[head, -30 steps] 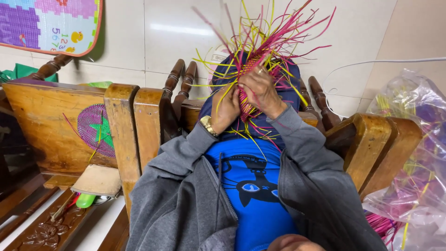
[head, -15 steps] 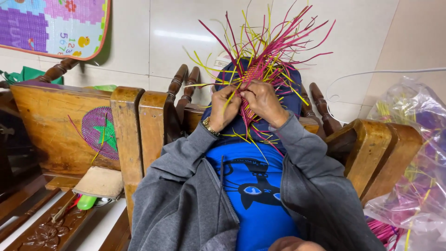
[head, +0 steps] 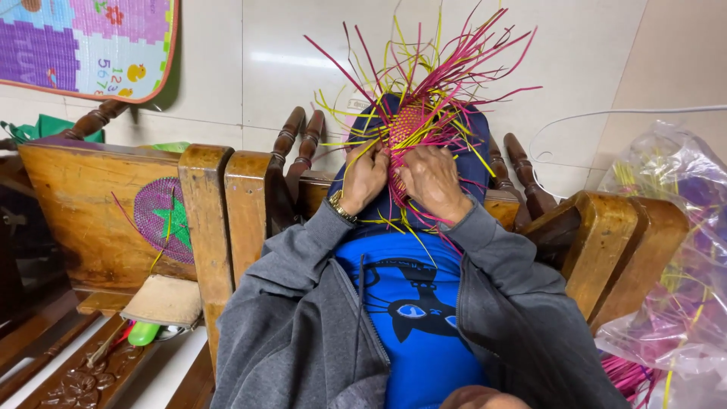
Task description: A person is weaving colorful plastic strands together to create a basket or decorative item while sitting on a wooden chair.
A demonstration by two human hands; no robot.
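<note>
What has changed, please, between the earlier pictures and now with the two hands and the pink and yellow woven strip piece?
Both hands have slid down the pink and yellow woven strip piece. The right hand, which was up over the weave a second ago, now grips lower, showing more woven mesh above it. The left hand remains closed on the strips beside it. The round purple woven mat with a green star and the clear plastic bag of strips are unmoved.

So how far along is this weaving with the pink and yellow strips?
A small tight patch of pink and yellow weave looks done. Both hands work at its lower edge: the left hand pinches strips on one side, the right hand on the other. Much seems left: long loose strips fan out unwoven. A finished-looking round purple mat with a green star lies on the wooden seat beside.
</note>
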